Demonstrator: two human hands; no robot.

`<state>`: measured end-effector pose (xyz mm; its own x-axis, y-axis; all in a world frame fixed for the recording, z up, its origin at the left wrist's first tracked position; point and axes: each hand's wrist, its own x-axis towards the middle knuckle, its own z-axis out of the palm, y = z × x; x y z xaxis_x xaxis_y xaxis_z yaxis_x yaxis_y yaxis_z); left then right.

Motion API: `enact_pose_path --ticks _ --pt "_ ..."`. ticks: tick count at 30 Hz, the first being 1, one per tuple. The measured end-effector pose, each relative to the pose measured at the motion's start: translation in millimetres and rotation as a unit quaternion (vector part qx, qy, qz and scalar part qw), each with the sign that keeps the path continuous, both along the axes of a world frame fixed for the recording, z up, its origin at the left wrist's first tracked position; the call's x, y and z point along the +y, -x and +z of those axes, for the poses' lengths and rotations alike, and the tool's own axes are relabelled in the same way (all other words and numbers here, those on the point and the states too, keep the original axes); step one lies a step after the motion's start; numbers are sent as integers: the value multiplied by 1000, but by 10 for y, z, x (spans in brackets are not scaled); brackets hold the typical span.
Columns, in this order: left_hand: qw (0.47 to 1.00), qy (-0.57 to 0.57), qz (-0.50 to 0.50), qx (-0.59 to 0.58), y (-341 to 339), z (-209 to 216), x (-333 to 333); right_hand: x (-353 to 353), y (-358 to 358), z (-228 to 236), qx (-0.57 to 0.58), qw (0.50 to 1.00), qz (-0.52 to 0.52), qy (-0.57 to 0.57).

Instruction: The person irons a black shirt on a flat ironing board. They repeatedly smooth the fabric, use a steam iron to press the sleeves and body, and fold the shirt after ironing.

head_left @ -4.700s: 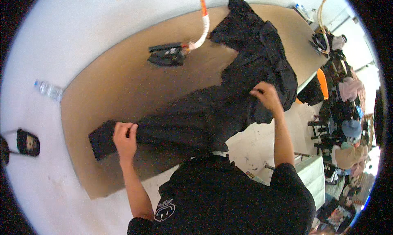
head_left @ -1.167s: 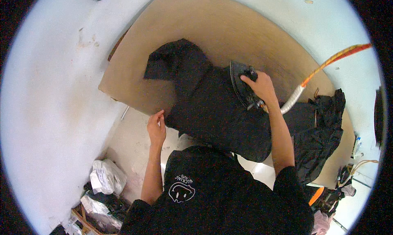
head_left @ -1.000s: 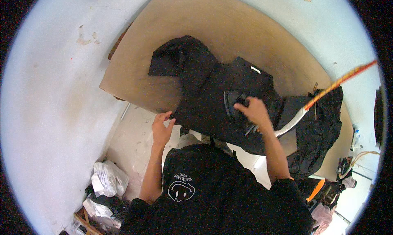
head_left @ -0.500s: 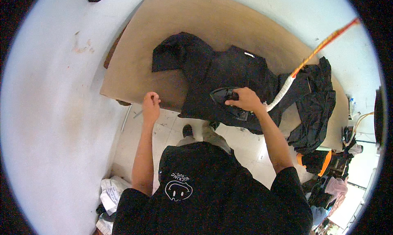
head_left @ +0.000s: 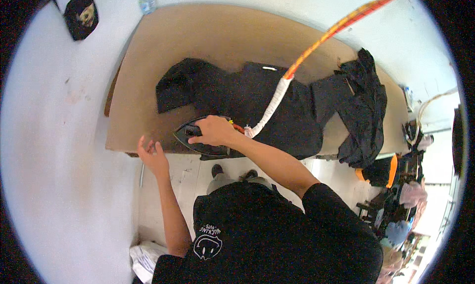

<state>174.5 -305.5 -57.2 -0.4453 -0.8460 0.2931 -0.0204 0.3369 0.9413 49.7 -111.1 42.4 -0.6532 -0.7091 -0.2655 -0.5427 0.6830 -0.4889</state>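
Note:
A dark clothes iron (head_left: 188, 132) is gripped in my right hand (head_left: 216, 131), its tip pointing left. It rests at the near left edge of a black shirt (head_left: 247, 96), partly past the cloth over the tan board. From the iron's back runs a white-wrapped cord (head_left: 273, 105) that turns orange and yellow higher up. My left hand (head_left: 154, 157) hovers by the near left edge of the tan ironing table (head_left: 143, 130), fingers spread with nothing in them. The shirt lies spread out, one sleeve reaching left and a small white label at its far edge.
More black garments (head_left: 366, 115) lie bunched on the table's right end. A plastic bottle (head_left: 146, 0) stands beyond the far left corner. A black bag (head_left: 81, 15) hangs on the left wall. Piled clothes (head_left: 413, 195) fill the right side, and a white sack (head_left: 146, 259) sits low at left.
The iron has slid left in my right hand, from the shirt's middle to its left edge. My left hand has moved left and lower, and its curled fingers have spread.

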Motion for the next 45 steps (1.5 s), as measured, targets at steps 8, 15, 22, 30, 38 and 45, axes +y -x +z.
enact_pose_path --ticks 8,15,22,30,38,45 --pt "940 -2 -87 -329 -269 330 472 1714 545 216 1 969 -246 36" --pt "898 196 -370 -137 688 179 1795 2851 657 -259 6 970 -225 -91" --pt "815 393 -304 -299 1188 -175 1750 3313 495 -317 -28 936 -349 32" --pt "822 359 -309 -316 1186 -155 1791 2796 1231 -484 -45 924 -336 178" --pt "898 233 -321 -188 1848 318 2129 2514 1718 -433 -36 909 -392 136" --pt "513 15 -835 -199 2633 781 3979 2877 40 -176 -101 932 -332 103"
